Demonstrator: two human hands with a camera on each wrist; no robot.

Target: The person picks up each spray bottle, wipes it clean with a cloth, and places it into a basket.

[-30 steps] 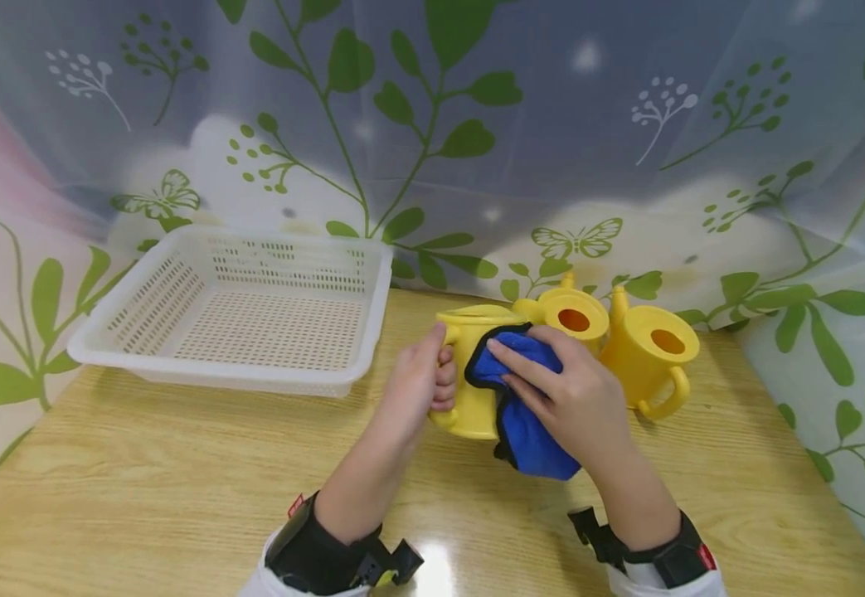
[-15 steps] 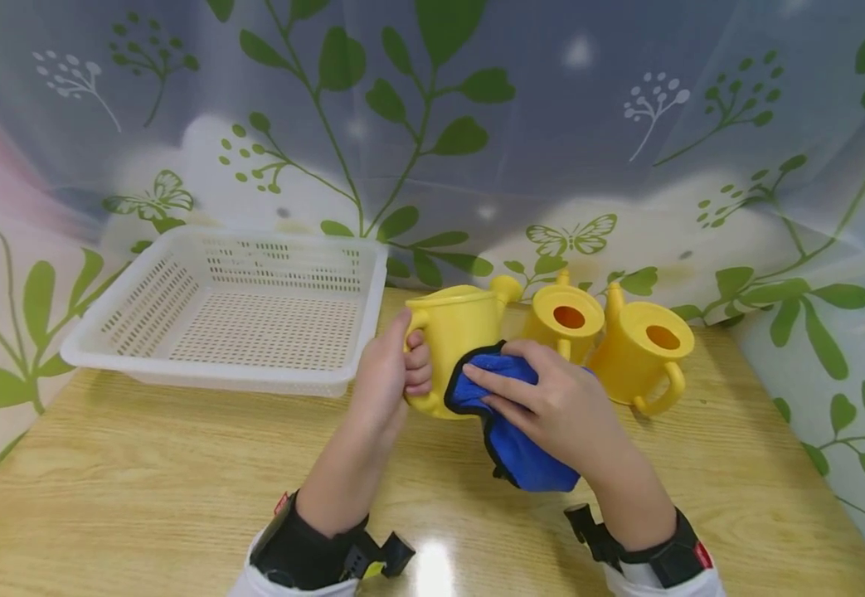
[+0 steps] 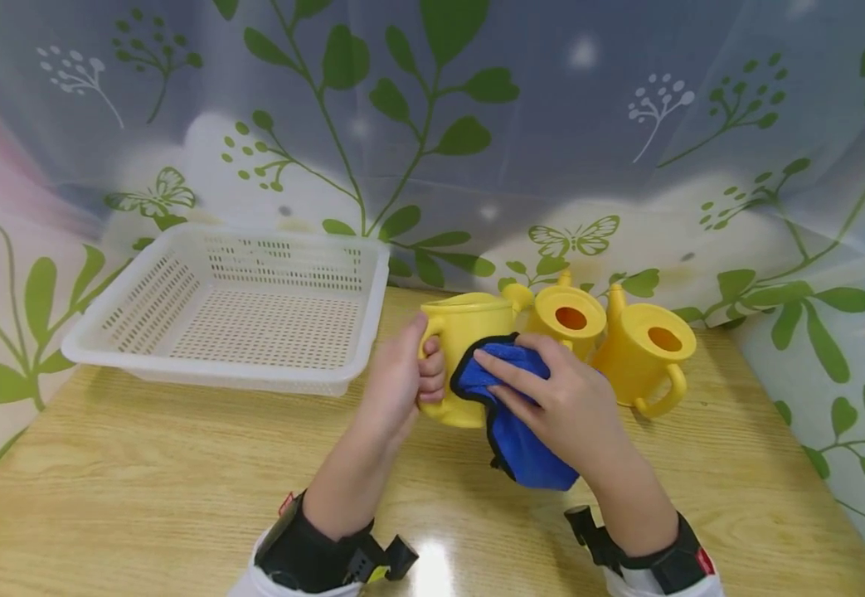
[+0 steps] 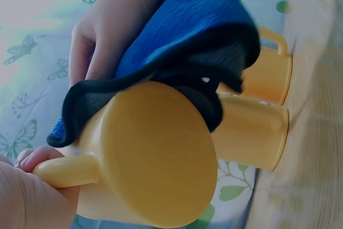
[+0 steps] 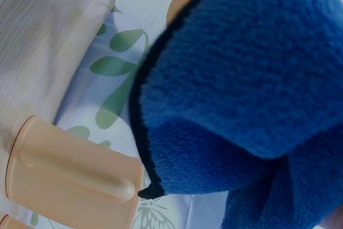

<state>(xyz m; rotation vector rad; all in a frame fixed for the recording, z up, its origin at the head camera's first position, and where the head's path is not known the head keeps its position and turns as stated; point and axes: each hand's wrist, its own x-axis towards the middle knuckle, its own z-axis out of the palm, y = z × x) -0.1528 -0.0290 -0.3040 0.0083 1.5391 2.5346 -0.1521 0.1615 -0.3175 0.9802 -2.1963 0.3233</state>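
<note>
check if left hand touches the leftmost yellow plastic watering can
Touching: the head view shows the left hand gripping the leftmost yellow plastic watering can by its handle.

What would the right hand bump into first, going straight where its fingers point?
Probably the yellow watering can held by the left hand, with the blue cloth between; exact depth is unclear.

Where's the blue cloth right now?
Head view: the cloth is right of centre, under the right hand, against the right side of the can that the left hand grips.
</note>
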